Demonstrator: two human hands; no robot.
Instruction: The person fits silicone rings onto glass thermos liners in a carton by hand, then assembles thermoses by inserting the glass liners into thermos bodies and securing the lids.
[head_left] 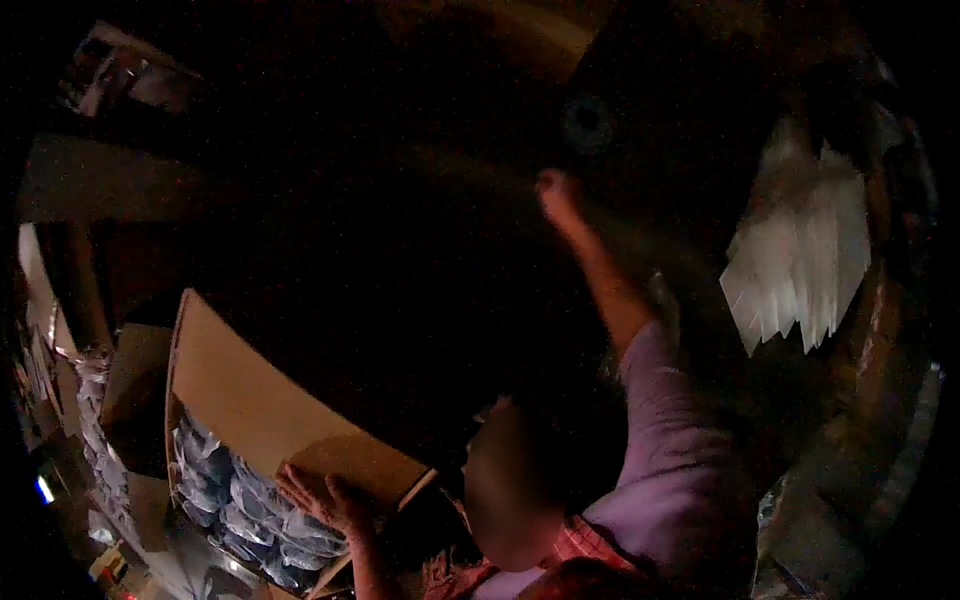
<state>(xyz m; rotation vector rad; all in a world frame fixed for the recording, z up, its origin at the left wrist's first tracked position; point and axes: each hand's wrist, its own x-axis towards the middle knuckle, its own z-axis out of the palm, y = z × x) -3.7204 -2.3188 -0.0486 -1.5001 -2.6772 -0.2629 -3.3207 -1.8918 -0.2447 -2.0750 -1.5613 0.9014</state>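
Observation:
Neither my left hand nor my right hand can be made out in this dark view. Close below the centre is another person [650, 470] in a light purple top with red plaid at the collar. One of that person's arms stretches upward, and its small, blurred hand [556, 188] looks closed; I cannot tell if it holds anything. The person's other hand [322, 500] has its fingers spread at an open cardboard box [260, 390]. Dark items in clear plastic wrapping [240, 500] fill the box below that hand.
A dim round disc [588, 123] shows above the raised hand. White, jagged-edged sheets [800, 260] are at the right. More cardboard [140, 380] stands beside the box, and mixed small items [110, 560] lie at the lower left. Deep shadow hides much else.

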